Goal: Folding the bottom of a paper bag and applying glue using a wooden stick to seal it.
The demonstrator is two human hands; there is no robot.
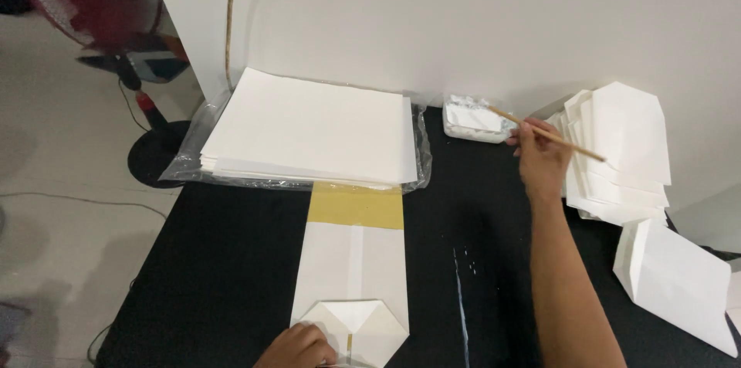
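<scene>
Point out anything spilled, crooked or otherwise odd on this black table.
A thin white streak with small white specks runs down the black table right of the folded paper bag, like dripped paste. The finished bags at right lie in a loose, fanned pile, not squared like the sheet stack.

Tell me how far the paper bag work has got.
Done: folded bags piled at right. In hand: the left hand presses the folded bottom of a bag while the right hand dips a stick in the glue tub. Left: a stack of flat sheets.
</scene>
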